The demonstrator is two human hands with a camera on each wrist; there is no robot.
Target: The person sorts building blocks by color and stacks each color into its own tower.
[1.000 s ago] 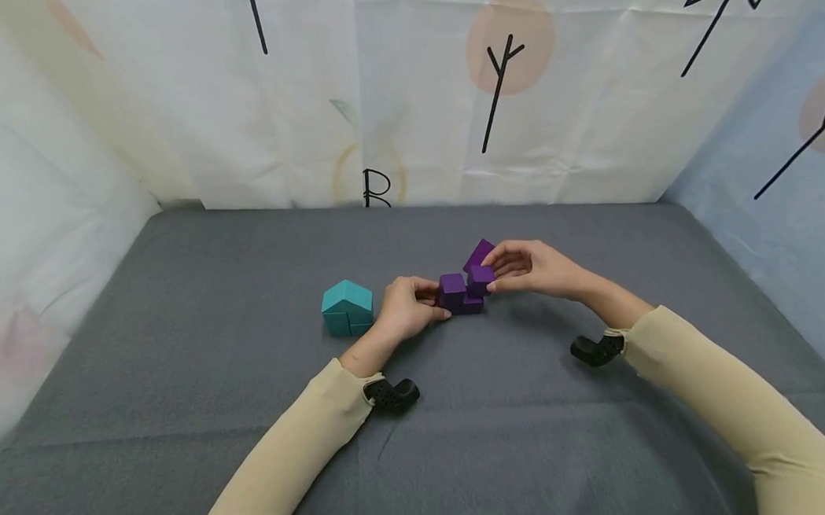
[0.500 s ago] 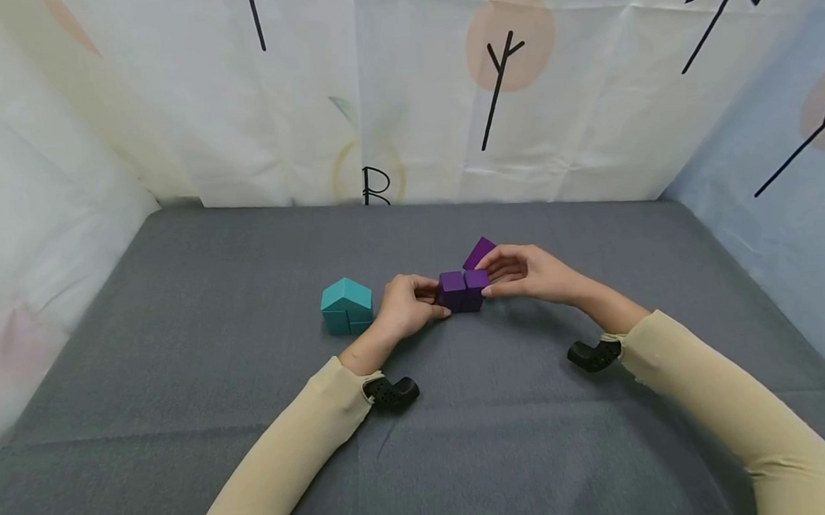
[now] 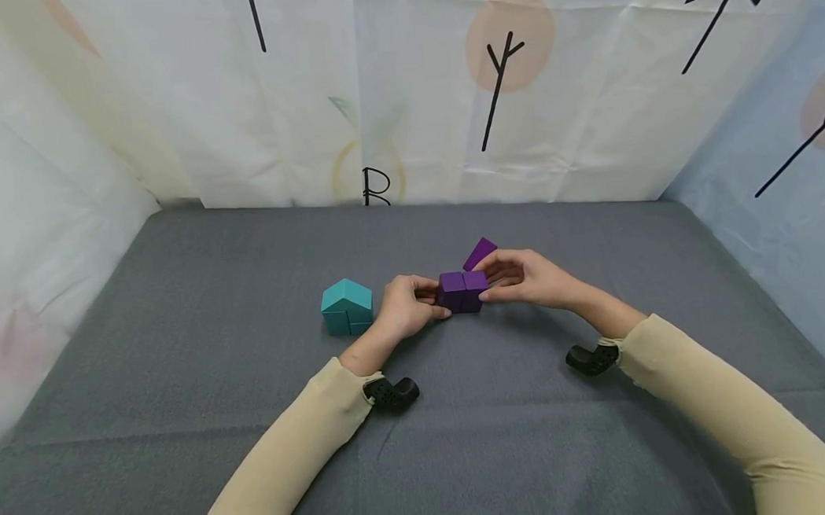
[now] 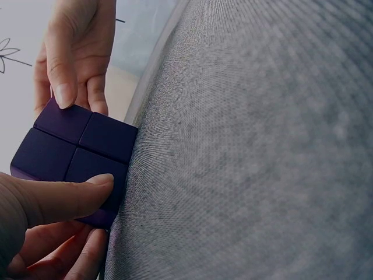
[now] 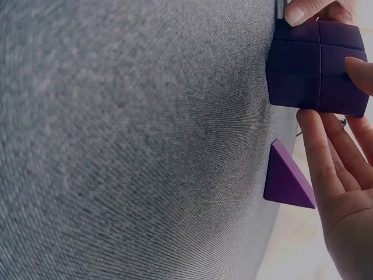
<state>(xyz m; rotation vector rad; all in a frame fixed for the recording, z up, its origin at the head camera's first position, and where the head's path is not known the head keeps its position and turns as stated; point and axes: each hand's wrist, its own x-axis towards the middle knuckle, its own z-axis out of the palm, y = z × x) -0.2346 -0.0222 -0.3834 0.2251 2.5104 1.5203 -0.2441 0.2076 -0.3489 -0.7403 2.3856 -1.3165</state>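
Purple blocks [image 3: 463, 292] stand as a two-by-two stack on the cloth, their faces nearly flush in the left wrist view. My left hand [image 3: 407, 308] grips the stack's left side, its thumb [image 4: 87, 195] lying over a lower block. From the other side, my right hand [image 3: 530, 279] pinches the upper right block [image 5: 341, 67] between thumb and fingertips. Just behind the stack, a purple triangular block [image 5: 285, 178] rests on the cloth, partly covered by the right fingers in the head view.
Left of the hands stands a teal block house [image 3: 347, 307] with a triangular roof, close to the left wrist. Grey cloth [image 3: 250, 378] covers the table. Printed curtains [image 3: 433, 130] hang along its back and sides.
My right hand has lowered the purple block it holds onto the right side of the stack and brought it against the left block. The left hand has stayed in place.
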